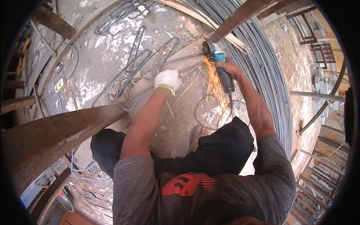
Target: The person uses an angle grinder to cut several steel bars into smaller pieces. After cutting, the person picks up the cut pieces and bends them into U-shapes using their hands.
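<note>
My left hand (167,80), in a white knitted glove with a green cuff, is closed on a thin steel rod (187,58) whose far end reaches the grinder's disc. My right hand (229,68) wraps around the body of a teal and black angle grinder (220,57). Its round cutting disc (206,48) meets the rod, and orange sparks (213,80) stream down toward my knees. A plank (183,54) lies beneath the rod. Bent steel rods (137,67) rest on the ground left of my gloved hand.
A thick bundle of long steel rods (262,63) curves along the right. Wooden posts stand close by, one large one (67,129) at the left and another (240,20) beyond the grinder. The grinder's cord (198,116) loops near my feet. A socket block (60,85) lies at the left.
</note>
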A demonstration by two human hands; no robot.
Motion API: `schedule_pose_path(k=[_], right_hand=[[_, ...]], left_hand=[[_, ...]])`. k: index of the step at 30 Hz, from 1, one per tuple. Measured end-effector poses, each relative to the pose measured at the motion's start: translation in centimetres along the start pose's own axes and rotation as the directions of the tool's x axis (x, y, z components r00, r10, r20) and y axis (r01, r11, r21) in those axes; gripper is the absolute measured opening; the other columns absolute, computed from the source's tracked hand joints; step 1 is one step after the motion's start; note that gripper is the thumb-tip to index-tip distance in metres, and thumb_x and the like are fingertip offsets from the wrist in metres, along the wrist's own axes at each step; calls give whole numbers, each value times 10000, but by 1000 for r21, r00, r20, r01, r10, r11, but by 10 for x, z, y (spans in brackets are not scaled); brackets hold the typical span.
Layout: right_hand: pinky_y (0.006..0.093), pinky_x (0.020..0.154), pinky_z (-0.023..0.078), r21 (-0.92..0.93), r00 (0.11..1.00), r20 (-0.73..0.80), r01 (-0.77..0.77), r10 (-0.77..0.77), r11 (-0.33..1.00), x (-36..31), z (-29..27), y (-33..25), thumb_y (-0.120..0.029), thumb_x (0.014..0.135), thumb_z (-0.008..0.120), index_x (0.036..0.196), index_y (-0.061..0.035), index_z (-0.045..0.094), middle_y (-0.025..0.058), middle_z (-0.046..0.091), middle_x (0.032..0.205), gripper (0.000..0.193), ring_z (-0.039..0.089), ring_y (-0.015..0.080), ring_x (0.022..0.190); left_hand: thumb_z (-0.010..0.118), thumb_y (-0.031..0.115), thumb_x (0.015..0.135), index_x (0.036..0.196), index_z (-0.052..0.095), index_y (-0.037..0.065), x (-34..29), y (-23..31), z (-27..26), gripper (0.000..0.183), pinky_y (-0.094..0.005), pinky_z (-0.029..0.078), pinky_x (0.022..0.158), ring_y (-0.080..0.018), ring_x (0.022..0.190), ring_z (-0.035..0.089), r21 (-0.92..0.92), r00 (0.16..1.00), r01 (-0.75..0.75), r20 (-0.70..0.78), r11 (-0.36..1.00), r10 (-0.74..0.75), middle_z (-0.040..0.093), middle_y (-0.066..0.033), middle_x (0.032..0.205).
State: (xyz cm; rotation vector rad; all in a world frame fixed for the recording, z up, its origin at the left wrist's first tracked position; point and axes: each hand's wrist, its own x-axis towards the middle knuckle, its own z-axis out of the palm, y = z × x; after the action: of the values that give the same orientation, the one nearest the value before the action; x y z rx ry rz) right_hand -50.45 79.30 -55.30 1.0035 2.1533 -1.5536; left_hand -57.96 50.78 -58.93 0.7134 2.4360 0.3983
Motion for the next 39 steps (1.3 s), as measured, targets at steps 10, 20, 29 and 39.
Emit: schedule_pose_path(k=[10, 20, 29, 39], right_hand=[[368, 728, 546, -21, 998, -13, 54, -54, 998, 17, -2, 14, -225, 717, 758, 1127, 34, 633, 141, 690, 960, 501, 670, 230, 798], [364, 716, 551, -3, 998, -17, 53, -53, 999, 19, -2, 17, -211, 740, 757, 1135, 45, 626, 145, 690, 961, 488, 670, 224, 804], [357, 713, 549, -22, 998, -31, 47, -48, 999, 12, -1, 15, -217, 720, 763, 1138, 28, 623, 132, 690, 946, 504, 666, 222, 781], [375, 616, 545, -78, 999, -34, -38, 36, 996, 8, -6, 12, -257, 730, 751, 1101, 49, 619, 141, 673, 873, 498, 654, 213, 697]], left_hand=[[466, 410, 975, 1057, 709, 72, -1, 0, 0, 424, -498, 510, 871, -386, 1008, 657, 16, 1000, -14, -15, 1000, 14, 689, -212, 1058], [469, 406, 972, 1070, 705, 71, 1, -3, 3, 421, -489, 511, 879, -378, 1018, 657, 14, 999, -26, -25, 1000, 26, 690, -207, 1069], [476, 401, 967, 1076, 707, 69, 0, -3, 1, 418, -484, 516, 882, -372, 1010, 664, 11, 1000, -29, -8, 1000, 29, 693, -203, 1064], [477, 395, 964, 1069, 705, 64, 4, -6, 6, 415, -487, 516, 873, -378, 995, 664, 18, 998, -52, -18, 998, 52, 693, -208, 1050]])
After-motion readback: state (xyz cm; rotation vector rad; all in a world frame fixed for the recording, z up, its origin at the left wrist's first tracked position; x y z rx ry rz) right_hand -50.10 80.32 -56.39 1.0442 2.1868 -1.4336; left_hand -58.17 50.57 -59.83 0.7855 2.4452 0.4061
